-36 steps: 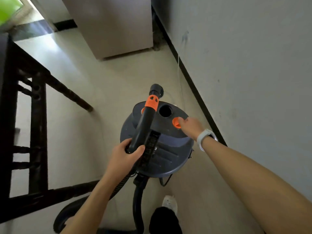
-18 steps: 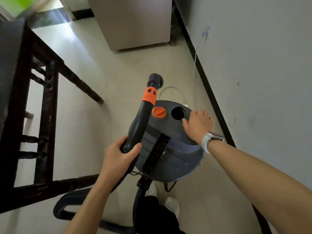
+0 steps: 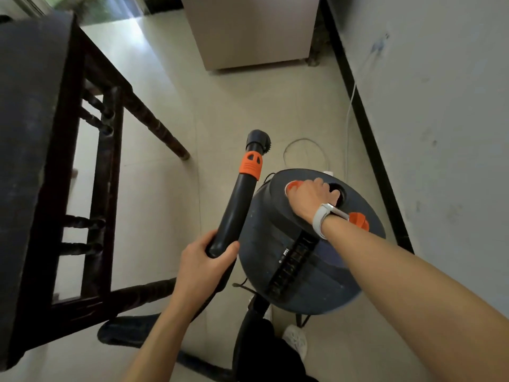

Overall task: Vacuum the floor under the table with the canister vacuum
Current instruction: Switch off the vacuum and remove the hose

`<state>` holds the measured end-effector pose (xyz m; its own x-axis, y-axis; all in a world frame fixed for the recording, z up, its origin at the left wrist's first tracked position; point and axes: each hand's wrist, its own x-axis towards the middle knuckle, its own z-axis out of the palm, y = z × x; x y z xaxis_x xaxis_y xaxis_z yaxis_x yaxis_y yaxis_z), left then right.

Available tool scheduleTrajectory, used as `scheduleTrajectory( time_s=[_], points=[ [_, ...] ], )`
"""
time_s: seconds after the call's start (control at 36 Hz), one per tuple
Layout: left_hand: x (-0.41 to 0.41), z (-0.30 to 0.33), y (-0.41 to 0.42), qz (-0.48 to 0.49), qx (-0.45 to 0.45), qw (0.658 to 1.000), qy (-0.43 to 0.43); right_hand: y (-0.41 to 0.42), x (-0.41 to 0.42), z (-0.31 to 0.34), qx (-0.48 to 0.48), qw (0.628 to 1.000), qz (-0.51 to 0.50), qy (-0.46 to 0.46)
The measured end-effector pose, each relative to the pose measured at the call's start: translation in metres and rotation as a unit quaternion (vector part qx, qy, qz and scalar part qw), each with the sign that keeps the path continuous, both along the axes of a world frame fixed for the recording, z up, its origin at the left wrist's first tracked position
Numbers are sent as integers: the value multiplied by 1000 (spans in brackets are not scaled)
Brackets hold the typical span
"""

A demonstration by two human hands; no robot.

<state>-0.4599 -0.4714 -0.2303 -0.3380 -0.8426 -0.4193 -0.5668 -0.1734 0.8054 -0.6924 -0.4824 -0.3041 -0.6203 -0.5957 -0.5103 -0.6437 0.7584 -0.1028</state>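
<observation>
The dark grey round canister vacuum (image 3: 316, 274) stands on the tiled floor right in front of me. My right hand (image 3: 308, 202), with a white watch on its wrist, lies on the canister's top with its fingers curled over an orange knob (image 3: 292, 185), beside a round opening (image 3: 340, 195). A second orange knob (image 3: 358, 219) shows behind the wrist. My left hand (image 3: 203, 266) grips the lower end of the black wand (image 3: 237, 205), which has an orange collar and a small nozzle hovering above the floor. The dark wooden table (image 3: 33, 133) is to the left.
The black hose (image 3: 124, 334) loops on the floor by the table's near leg. A beige cabinet (image 3: 248, 31) stands at the back. A white cord (image 3: 303, 142) lies looped by the wall's black baseboard (image 3: 366, 128). My white shoe (image 3: 296, 340) is below the canister.
My right hand slid across the canister top from beside the round opening onto the orange knob. The view shifted, so the canister and wand sit further right. My left hand kept its hold.
</observation>
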Motion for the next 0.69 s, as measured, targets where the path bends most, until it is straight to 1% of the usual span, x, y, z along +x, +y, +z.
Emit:
scheduleTrajectory(
  time_s=[0.11,0.17,0.19,0.22,0.25,0.28,0.31,0.33,0.42,0.47,0.5,0.53,0.56,0.64,0.69],
  points=[
    [-3,-5,-6,-13,1,1000,-4,6,-8,13,13,997,81,-13],
    [-5,-6,-9,-7,29,999,17,11,-11,21,13,995,98,-12],
    [-5,-7,-11,-5,45,999,29,14,-11,23,-2,995,97,-16],
    [-6,-7,-13,-4,56,998,36,18,-10,26,-27,995,88,-30],
    [-8,-7,-15,-7,59,997,39,23,-7,30,-73,994,49,-70],
    [-8,-6,-17,-15,60,997,39,26,-4,35,-124,983,-13,-137],
    [-9,-5,-19,-29,60,997,37,29,0,41,-176,956,-87,-220],
    [-10,-3,-20,-47,60,997,33,30,6,47,-208,920,-145,-298],
    [-14,6,-18,-101,72,992,26,27,21,61,-211,828,-229,-466],
    [-15,10,-13,-122,77,989,27,19,31,66,-225,738,-328,-546],
    [-15,10,-11,-131,81,988,29,14,36,68,-237,691,-381,-567],
    [-14,10,-9,-141,92,985,34,10,39,70,-249,660,-421,-570],
    [-11,9,-8,-154,110,981,41,8,40,71,-256,651,-440,-563],
    [8,1,-13,-210,169,961,53,4,33,74,-295,651,-460,-526],
    [23,-6,-20,-265,178,947,11,4,21,81,-322,640,-484,-502]
  ],
)
